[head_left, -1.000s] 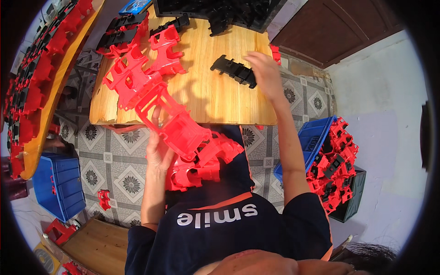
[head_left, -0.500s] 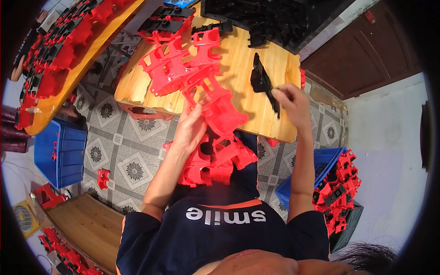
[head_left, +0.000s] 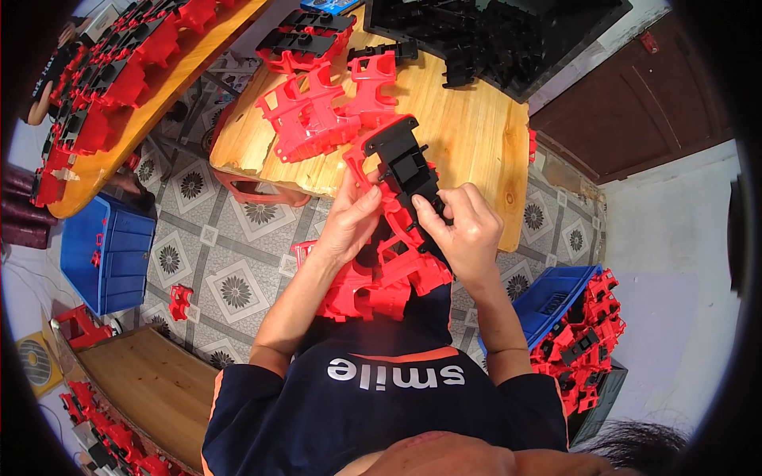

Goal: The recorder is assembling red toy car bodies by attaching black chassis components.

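Two blue crates [head_left: 107,254], one [head_left: 556,297] holding red parts [head_left: 583,349]

packages: none | labels: none | signs: none | screens: none

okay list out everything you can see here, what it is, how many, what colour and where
black part: one, black, in both hands over the table edge
red parts: a stack, red, under the black part, down to the lap
table: one, pale wood, ahead
loose red parts: several, red, on the table
black pile: many, black, table's far end
bench: one, orange, far left, loaded with red parts
left crate: one, blue, floor left
right crate: one, blue, floor right
left hand: on the stack
right hand: on the black part
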`<control>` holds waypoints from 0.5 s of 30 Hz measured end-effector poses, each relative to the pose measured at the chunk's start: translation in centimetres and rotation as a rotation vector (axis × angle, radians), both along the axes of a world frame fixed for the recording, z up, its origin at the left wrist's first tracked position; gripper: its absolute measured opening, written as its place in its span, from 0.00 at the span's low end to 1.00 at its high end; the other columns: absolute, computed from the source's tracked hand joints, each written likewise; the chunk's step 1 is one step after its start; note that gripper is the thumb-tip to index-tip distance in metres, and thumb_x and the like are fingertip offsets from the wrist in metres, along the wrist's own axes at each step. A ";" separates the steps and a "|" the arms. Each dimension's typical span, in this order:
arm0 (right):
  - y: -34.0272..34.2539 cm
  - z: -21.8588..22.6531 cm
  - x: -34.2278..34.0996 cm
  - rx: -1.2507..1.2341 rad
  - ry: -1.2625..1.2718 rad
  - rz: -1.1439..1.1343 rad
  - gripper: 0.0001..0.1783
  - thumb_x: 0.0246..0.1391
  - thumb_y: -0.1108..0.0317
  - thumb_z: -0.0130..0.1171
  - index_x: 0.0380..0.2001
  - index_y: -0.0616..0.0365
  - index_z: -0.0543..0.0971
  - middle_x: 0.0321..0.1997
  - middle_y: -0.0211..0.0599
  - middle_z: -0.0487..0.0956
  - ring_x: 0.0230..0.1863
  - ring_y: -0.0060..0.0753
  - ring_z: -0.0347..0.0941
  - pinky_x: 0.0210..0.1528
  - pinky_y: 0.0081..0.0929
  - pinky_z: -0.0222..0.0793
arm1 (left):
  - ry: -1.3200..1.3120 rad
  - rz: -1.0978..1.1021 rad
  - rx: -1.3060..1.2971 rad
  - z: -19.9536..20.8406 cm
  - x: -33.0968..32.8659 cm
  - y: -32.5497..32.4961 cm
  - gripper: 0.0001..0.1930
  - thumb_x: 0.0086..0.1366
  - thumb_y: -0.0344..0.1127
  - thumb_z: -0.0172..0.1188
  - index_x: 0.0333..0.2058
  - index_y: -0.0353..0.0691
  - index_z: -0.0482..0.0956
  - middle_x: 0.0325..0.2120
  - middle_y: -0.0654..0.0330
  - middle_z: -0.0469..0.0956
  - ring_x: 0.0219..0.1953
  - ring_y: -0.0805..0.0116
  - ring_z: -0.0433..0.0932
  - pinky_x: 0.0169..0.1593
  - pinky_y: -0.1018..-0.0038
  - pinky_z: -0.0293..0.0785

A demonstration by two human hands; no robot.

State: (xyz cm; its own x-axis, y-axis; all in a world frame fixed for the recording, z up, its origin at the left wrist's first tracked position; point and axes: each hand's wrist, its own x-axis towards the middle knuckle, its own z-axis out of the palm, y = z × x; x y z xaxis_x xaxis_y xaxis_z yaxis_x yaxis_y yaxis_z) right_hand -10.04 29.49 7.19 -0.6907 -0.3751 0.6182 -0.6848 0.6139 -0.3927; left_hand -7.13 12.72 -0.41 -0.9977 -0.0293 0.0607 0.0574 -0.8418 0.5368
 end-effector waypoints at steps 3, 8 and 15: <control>-0.4 0.1 0.6 0.076 0.079 -0.024 0.16 0.43 0.65 0.74 0.26 0.63 0.77 0.21 0.35 0.72 0.19 0.30 0.69 0.21 0.27 0.67 | 0.045 0.011 0.149 0.0 0.2 0.2 0.45 0.63 0.30 0.62 0.70 0.51 0.40 0.63 0.57 0.60 0.64 0.60 0.62 0.67 0.62 0.57; 0.0 -0.2 -0.8 0.088 0.088 0.014 0.19 0.45 0.57 0.71 0.28 0.61 0.78 0.27 0.37 0.74 0.27 0.39 0.74 0.30 0.33 0.71 | -0.035 0.167 -0.197 2.2 -0.2 0.8 0.50 0.61 0.29 0.61 0.71 0.53 0.33 0.63 0.51 0.58 0.65 0.58 0.61 0.66 0.62 0.57; -4.3 0.1 -4.5 -0.276 -0.447 0.396 0.18 0.58 0.65 0.61 0.49 0.63 0.77 0.46 0.43 0.77 0.47 0.39 0.76 0.47 0.31 0.71 | -0.028 0.361 -0.416 0.8 -0.7 -0.1 0.37 0.64 0.39 0.57 0.66 0.41 0.49 0.55 0.53 0.66 0.56 0.64 0.68 0.62 0.67 0.62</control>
State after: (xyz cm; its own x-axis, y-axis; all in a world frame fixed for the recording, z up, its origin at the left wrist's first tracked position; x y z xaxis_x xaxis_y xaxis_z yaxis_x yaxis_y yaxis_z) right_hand -14.53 25.22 7.32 -0.7454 -0.5228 0.4136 -0.5726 0.1845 -0.7988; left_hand -7.79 12.63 0.41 -0.9302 -0.3488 0.1142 0.2842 -0.4876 0.8255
